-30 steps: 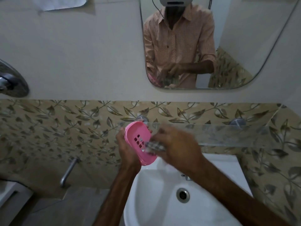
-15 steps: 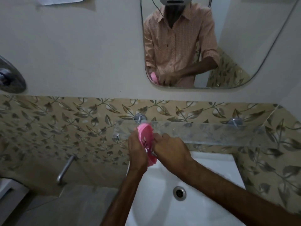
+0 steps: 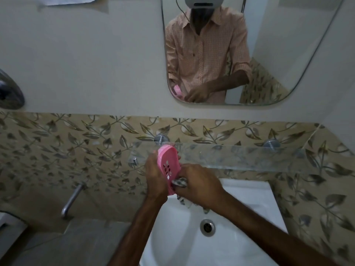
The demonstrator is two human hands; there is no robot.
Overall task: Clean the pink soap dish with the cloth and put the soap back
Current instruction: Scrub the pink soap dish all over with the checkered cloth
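wiping the pink soap dish (image 3: 168, 167) over the sink (image 3: 249, 204)

my left hand (image 3: 156, 174) grips the dish on edge, tilted, above the basin's back rim; my right hand (image 3: 198, 186) clutches the patterned cloth (image 3: 179, 182), pressing it against the dish's lower end.

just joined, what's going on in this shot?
A person stands at a white basin. The left hand holds the pink soap dish tipped on edge above it, in front of a glass shelf. The right hand grips a patterned cloth and presses it against the dish's lower end. No soap is in view.
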